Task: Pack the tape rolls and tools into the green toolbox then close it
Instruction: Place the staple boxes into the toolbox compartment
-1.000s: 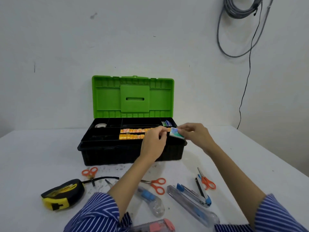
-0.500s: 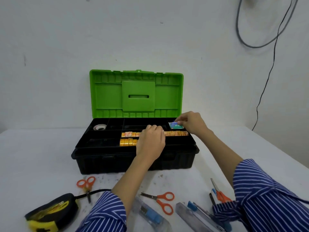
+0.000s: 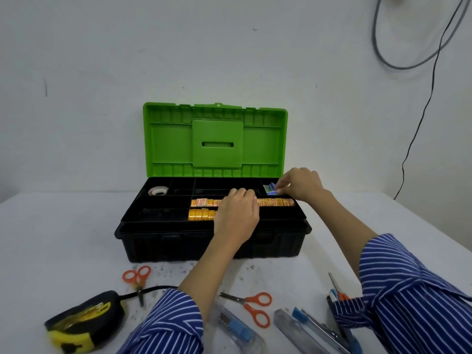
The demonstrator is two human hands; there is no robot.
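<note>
Head view: green toolbox (image 3: pixel 214 241) stands open near the desk's (image 3: pixel 51 251) far edge, long axis left to right, lid upright. Right hand (image 3: pixel 300 186) pinches a small blue packet (image 3: pixel 271 189) in the tray's far right compartment. Left hand (image 3: pixel 236 215), fingers curled, rests on yellow rolls (image 3: pixel 201 202).

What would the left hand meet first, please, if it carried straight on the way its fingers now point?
Probably the upper row of small orange-yellow packets in the black tray, which the left hand already overlaps; beyond lies an empty-looking compartment. Depth is unclear.
</note>
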